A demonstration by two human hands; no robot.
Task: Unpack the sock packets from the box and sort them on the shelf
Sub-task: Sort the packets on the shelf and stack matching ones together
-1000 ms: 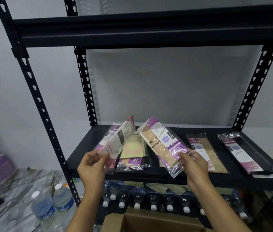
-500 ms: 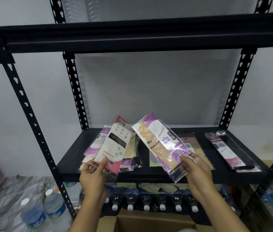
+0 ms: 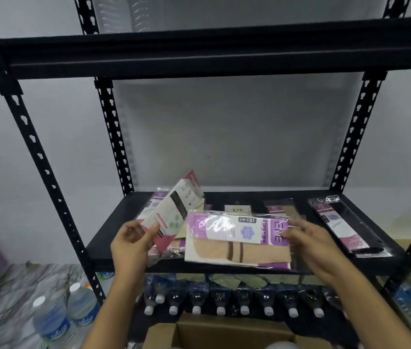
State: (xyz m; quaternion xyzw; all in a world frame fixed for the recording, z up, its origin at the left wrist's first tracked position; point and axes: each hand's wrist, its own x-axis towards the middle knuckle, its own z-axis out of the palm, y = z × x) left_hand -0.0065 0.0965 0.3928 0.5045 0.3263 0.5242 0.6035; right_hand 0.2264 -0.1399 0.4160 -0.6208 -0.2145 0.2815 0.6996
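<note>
The purple-and-beige sock packet (image 3: 237, 238), which stood slanted a moment ago, has swung round and now lies level, its long side running left to right in front of the middle shelf (image 3: 108, 250). The right hand (image 3: 310, 245) holds it by its right end, fingers curled round the edge near the printed "ENE"; the hand is a little blurred, and I cannot tell whether the packet's lower edge touches the shelf board. The left hand (image 3: 131, 245) is much where it was and pinches the lower end of a white-and-pink sock packet (image 3: 174, 215), thumb on the front and fingers behind, so that it leans up and to the right, its lower right part just behind the level packet's left end. Behind that hand a small pile of packets (image 3: 157, 197) lies at the left of the shelf. Further back a packet with an "ENE" card (image 3: 237, 209) lies flat, a tan sock packet (image 3: 282, 210) sits beside it, and a black sock packet (image 3: 345, 227) lies well apart at the right end. Under the shelf a row of water bottles (image 3: 220, 298) lies with white caps facing out. The open cardboard box (image 3: 224, 333) stands at the person's feet, and two upright water bottles (image 3: 53, 321) stand on the marbled floor to the left.
</note>
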